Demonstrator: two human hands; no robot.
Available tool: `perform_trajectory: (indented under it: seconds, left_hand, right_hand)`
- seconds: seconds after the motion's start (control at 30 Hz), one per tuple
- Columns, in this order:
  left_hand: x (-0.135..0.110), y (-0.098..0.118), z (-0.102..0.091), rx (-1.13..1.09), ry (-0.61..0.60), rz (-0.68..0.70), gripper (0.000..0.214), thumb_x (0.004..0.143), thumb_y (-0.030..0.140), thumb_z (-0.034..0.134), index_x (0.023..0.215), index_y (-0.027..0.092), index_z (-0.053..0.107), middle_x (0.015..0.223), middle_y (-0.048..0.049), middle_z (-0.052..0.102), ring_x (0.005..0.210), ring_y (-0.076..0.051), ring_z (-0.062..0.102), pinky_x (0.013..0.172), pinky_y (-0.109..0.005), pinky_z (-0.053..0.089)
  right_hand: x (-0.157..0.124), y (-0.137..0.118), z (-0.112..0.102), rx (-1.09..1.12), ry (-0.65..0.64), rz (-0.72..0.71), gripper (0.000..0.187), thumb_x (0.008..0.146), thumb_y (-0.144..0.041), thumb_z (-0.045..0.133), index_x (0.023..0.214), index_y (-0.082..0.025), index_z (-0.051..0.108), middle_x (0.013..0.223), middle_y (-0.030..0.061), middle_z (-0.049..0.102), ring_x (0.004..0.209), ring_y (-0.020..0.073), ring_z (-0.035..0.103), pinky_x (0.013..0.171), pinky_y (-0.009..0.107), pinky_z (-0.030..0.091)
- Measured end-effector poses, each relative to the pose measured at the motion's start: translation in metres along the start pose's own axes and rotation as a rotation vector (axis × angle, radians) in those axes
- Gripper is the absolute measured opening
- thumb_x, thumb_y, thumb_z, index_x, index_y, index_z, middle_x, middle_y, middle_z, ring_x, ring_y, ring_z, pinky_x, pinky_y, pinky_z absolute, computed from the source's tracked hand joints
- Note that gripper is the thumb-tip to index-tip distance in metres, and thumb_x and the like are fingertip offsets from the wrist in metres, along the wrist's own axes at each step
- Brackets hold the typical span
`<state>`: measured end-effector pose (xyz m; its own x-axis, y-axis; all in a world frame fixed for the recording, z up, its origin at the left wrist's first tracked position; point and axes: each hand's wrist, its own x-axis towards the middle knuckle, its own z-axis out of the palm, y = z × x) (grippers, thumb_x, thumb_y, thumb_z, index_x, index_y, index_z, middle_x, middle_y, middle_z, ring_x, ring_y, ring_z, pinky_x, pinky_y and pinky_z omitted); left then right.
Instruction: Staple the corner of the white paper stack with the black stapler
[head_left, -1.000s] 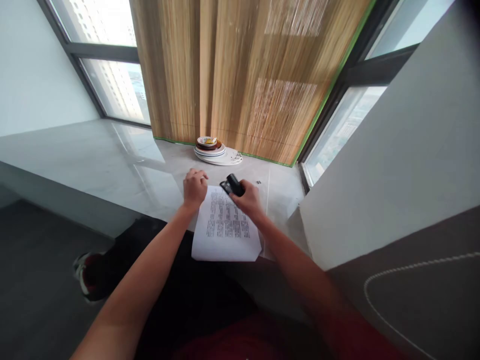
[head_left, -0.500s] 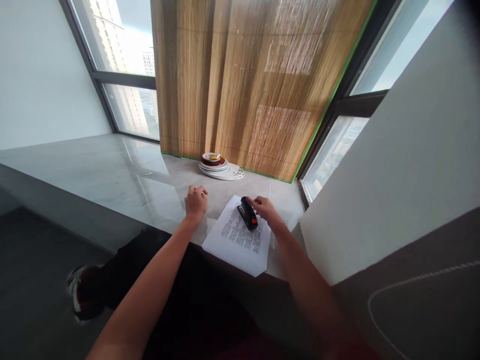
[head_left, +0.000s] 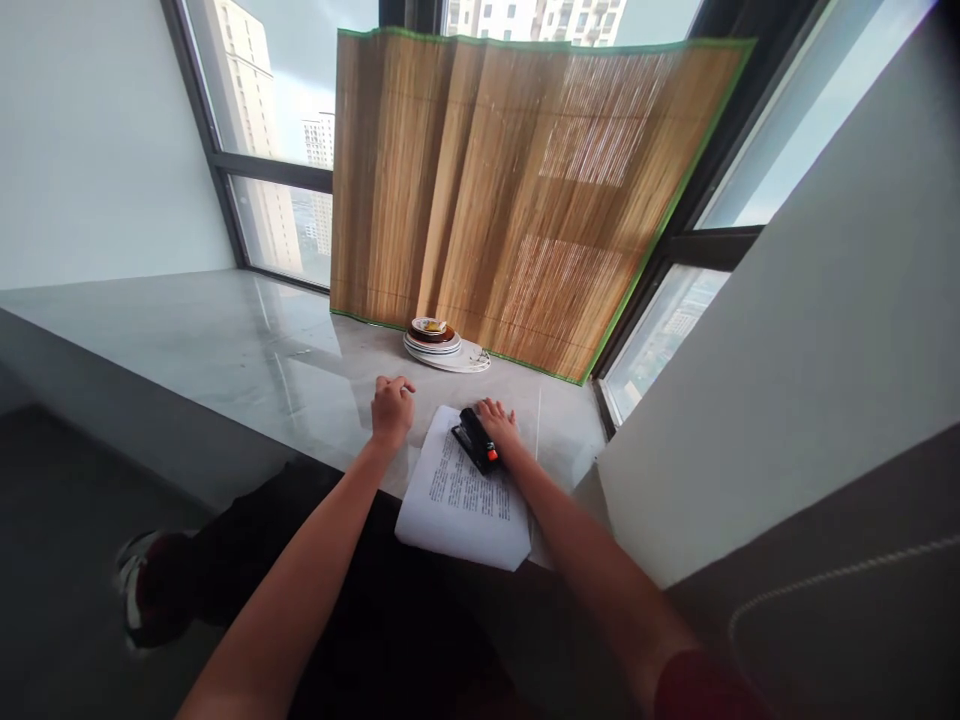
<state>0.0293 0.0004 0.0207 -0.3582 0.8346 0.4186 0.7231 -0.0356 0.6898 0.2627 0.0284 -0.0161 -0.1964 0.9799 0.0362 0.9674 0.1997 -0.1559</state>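
Observation:
A printed sheet of paper (head_left: 465, 497) lies on the grey stone sill (head_left: 247, 350) and hangs over its near edge. A black stapler (head_left: 475, 440) with a red spot rests on the paper's far corner. My right hand (head_left: 498, 425) lies on the stapler, fingers laid over its far side. My left hand (head_left: 392, 409) rests on the sill just left of the paper, fingers curled under with nothing visible in them.
A stack of plates (head_left: 444, 347) with a small dish on top stands at the back, against a bamboo mat (head_left: 517, 200) propped on the window. A white wall (head_left: 787, 330) closes the right side. My legs and a shoe (head_left: 142, 590) are below the sill.
My right hand carried the stapler from the paper's top edge and set it down on the sheet. The paper shifted and turned slightly. The left hand stayed put.

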Motion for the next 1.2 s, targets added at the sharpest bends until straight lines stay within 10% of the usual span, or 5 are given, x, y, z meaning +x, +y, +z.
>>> perform_trajectory:
  seconds: [0.33,0.67,0.93,1.2]
  left_hand:
    - [0.009,-0.009,-0.01,-0.009,0.088,0.005,0.036,0.09,0.004,0.04,0.091,0.02,0.072,0.11,-0.0126,0.062,0.103,-0.024,0.064,0.097,-0.035,0.049]
    - [0.01,-0.007,-0.008,0.003,0.058,0.035,0.036,0.089,0.005,0.04,0.093,0.021,0.072,0.11,-0.011,0.068,0.105,-0.023,0.065,0.098,-0.034,0.05]
    - [0.004,-0.012,0.016,0.056,-0.396,0.406,0.034,0.086,0.005,0.047,0.097,0.021,0.075,0.104,-0.007,0.075,0.1,-0.021,0.069,0.098,-0.033,0.051]
    - [0.004,-0.02,0.01,0.253,-0.662,0.568,0.033,0.094,0.033,0.06,0.122,0.026,0.076,0.132,-0.0085,0.067,0.126,-0.025,0.059,0.115,-0.038,0.04]
  right_hand:
    - [0.063,-0.097,0.009,0.095,-0.072,-0.264,0.049,0.112,-0.039,0.029,0.159,-0.027,0.035,0.173,0.0091,0.017,0.159,0.0282,0.016,0.123,0.068,0.013]
    - [0.01,-0.032,-0.004,0.079,-0.074,-0.184,0.048,0.112,-0.037,0.027,0.158,-0.032,0.039,0.173,0.0066,0.017,0.16,0.028,0.01,0.122,0.069,0.012]
    - [-0.011,-0.009,-0.03,0.412,0.174,-0.079,0.048,0.111,-0.04,0.028,0.117,-0.018,0.071,0.115,0.01,0.073,0.108,0.0192,0.067,0.097,0.032,0.049]
    - [-0.034,-0.027,-0.037,0.366,0.174,-0.237,0.029,0.088,-0.033,0.073,0.114,-0.02,0.068,0.105,0.0075,0.075,0.096,0.0227,0.069,0.08,0.027,0.047]
